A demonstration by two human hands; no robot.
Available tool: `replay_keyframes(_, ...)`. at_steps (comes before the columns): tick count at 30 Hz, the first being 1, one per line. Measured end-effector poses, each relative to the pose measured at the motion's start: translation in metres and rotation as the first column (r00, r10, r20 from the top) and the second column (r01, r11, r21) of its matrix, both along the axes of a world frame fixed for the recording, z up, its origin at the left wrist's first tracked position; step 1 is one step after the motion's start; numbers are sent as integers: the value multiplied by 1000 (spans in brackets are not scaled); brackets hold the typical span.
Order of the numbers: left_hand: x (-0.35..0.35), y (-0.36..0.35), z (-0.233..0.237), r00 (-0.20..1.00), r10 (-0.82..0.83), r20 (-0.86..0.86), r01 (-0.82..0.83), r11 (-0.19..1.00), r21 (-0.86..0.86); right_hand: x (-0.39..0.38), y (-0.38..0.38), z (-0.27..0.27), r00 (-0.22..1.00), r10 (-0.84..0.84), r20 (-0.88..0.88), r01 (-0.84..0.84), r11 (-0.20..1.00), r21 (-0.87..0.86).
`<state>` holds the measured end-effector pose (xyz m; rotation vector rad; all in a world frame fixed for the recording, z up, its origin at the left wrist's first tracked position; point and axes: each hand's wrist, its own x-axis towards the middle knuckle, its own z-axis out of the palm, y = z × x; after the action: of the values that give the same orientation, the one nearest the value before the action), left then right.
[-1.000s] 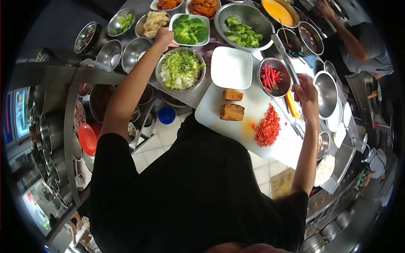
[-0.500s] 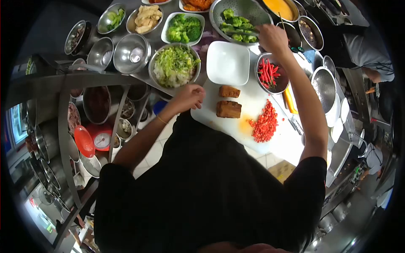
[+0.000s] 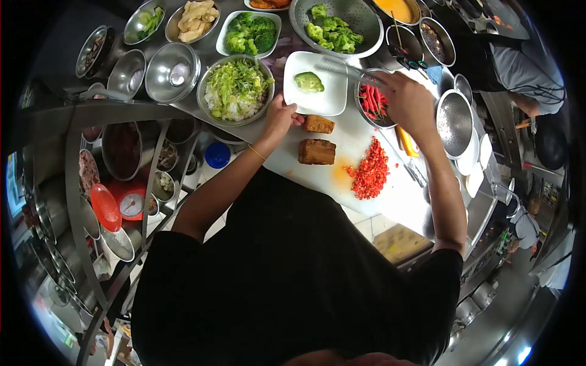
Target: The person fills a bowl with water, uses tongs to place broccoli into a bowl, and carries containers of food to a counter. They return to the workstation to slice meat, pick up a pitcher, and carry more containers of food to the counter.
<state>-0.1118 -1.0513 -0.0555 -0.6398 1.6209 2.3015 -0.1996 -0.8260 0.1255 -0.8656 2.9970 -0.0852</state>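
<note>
My left hand (image 3: 283,119) is closed on the near left corner of a square white bowl (image 3: 332,105). In that bowl lies a piece of green vegetable (image 3: 309,82), probably broccoli. My right hand (image 3: 410,105) grips metal tongs (image 3: 349,69), smeared by motion, whose tips reach over the bowl. Beyond the bowl, a perforated steel colander (image 3: 366,27) holds broccoli florets (image 3: 334,36). Under the right hand, a steel bowl of whole red chillies (image 3: 371,100) is partly covered. Two brown blocks (image 3: 317,152) sit on the white cutting board (image 3: 287,160), near the left hand.
Chopped red chillies (image 3: 370,171) and a yellow-handled knife (image 3: 408,143) lie at the right. A bowl of shredded greens (image 3: 235,88) stands left of the white bowl. Broccoli fills a white dish (image 3: 250,33) behind. Another person (image 3: 528,73) stands at the far right.
My right hand has brought the tongs from the colander toward the white bowl, which now contains a green piece. My left hand has taken hold of the bowl's corner.
</note>
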Motion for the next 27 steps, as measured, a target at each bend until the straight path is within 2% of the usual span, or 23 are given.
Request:
replay_keyframes(1, 1, 2, -1, 1000, 5, 0, -5, 1000, 4, -6, -1, 6, 998, -31, -59, 29, 999, -44)
replay_keyframes(2, 3, 4, -2, 1000, -14, 2, 14, 1000, 15, -13, -6, 17, 992, -100, -83, 102, 995, 22)
replay_keyframes(3, 4, 5, -2, 999, -34, 3, 34, 999, 25, -23, -6, 13, 992, -96, -82, 98, 995, 24)
replay_keyframes(4, 5, 7, 0, 999, -32, 2, 32, 999, 25, -40, -4, 4, 990, -70, -124, 86, 989, 124)
replay_keyframes(5, 5, 8, 1, 999, -38, -11, 38, 998, -40, -55, -2, -4, 985, -42, -165, 78, 972, 222)
replay_keyframes(6, 4, 9, 2, 999, -45, -24, 42, 994, -105, -67, -4, -17, 985, -41, -168, 78, 972, 223)
replay_keyframes(9, 3, 2, 4, 999, -46, 13, 46, 999, -6, -81, -5, -34, 989, 23, -143, 14, 968, 252)
replay_keyframes(11, 2, -2, 6, 999, -33, 0, 33, 999, 28, -72, -1, -24, 967, -107, -230, 140, 981, 132)
replay_keyframes(12, 4, -3, 6, 1000, -21, -9, 22, 998, 60, -57, -9, 4, 973, -189, -135, 216, 950, 225)
replay_keyframes(13, 4, -5, 4, 1000, -16, -5, 16, 998, 66, -52, 8, 4, 967, -63, -247, 90, 991, 99)
replay_keyframes(15, 2, -7, 2, 998, -60, -7, 60, 993, 101, -25, 20, 20, 955, -81, -285, 86, 996, 7)
replay_keyframes(17, 2, -6, 4, 999, -48, -18, 49, 992, 117, 12, 11, 31, 981, -152, -116, 157, 987, 31)
replay_keyframes(19, 2, -5, 4, 998, -44, -34, 48, 991, 128, 40, 7, 7, 986, 3, -164, -3, 1000, 0)
replay_keyframes(21, 2, -6, 0, 997, -49, -59, 59, 985, 163, 58, -6, -26, 983, 49, -179, -85, 976, -200)
replay_keyframes(23, 5, -8, -1, 996, -78, -49, 84, 986, 146, 66, -7, -64, 979, 82, -185, -103, 989, -103)
replay_keyframes(27, 8, -11, 3, 993, -93, -69, 103, 982, 157, 62, 4, -29, 993, 44, -114, -63, 984, -168)
